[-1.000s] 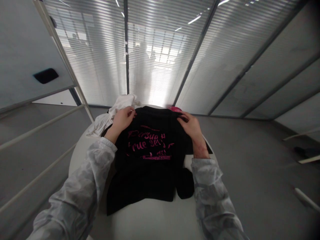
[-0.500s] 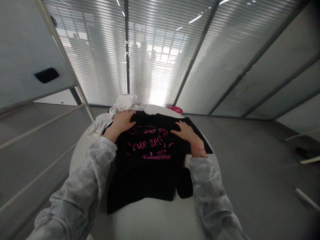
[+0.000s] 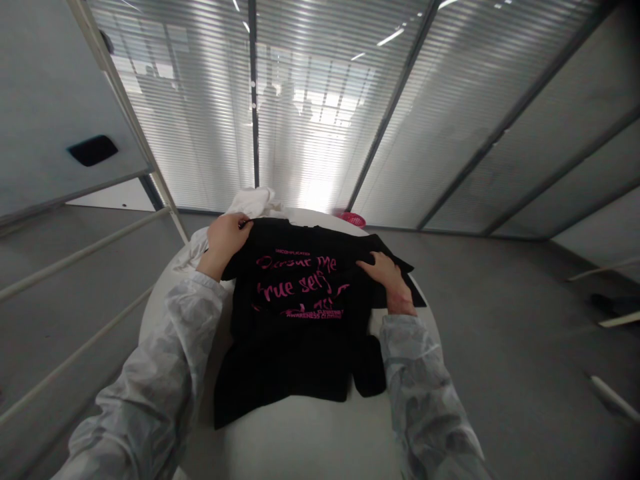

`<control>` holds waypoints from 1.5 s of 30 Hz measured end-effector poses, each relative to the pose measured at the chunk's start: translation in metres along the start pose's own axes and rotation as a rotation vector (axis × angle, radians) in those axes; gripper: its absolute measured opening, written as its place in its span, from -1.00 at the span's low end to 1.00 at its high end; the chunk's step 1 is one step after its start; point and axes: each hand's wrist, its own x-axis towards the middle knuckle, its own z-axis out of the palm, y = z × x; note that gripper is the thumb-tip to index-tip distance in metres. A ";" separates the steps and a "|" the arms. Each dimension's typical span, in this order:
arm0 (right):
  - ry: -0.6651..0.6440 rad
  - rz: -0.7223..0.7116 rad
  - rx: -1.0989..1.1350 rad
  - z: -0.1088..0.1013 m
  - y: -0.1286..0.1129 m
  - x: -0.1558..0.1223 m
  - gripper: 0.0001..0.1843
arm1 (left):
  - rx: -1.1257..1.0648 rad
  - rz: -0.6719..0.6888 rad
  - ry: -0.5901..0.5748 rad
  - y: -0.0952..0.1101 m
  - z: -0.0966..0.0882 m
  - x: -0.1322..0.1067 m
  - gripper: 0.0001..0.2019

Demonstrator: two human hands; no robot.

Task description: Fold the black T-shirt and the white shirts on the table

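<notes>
A black T-shirt [image 3: 295, 333] with pink lettering lies spread on a round white table [image 3: 300, 440]. My left hand [image 3: 225, 235] is closed on the shirt's far left shoulder, lifting the cloth a little. Over at the right side my right hand [image 3: 384, 270] pinches the fabric beside the right sleeve, its fingers curled into the cloth. Both of my arms are in pale patterned sleeves and reach over the near half of the shirt.
A crumpled white garment [image 3: 240, 210] lies at the table's far left edge, just behind my left hand. A pink object [image 3: 353, 218] sits at the far edge. Glass partitions with blinds [image 3: 320, 107] stand behind; white rails [image 3: 80, 253] run along the left.
The shirt's top, first held up, was laid down flat. My left hand has now shifted left and gripped the shoulder; my right hand moved right from lying flat to pinching the fabric by the sleeve.
</notes>
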 end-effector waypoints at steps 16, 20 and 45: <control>-0.016 0.072 -0.008 -0.005 0.003 0.001 -0.45 | 0.170 0.006 -0.241 -0.024 -0.014 0.009 -0.56; 0.045 0.063 0.028 -0.007 0.004 0.000 -0.59 | 0.033 -0.031 -0.098 -0.019 -0.016 0.007 -0.56; 0.249 -0.554 0.218 -0.016 -0.063 -0.058 -0.82 | -0.219 0.496 0.091 0.028 -0.021 -0.018 -0.59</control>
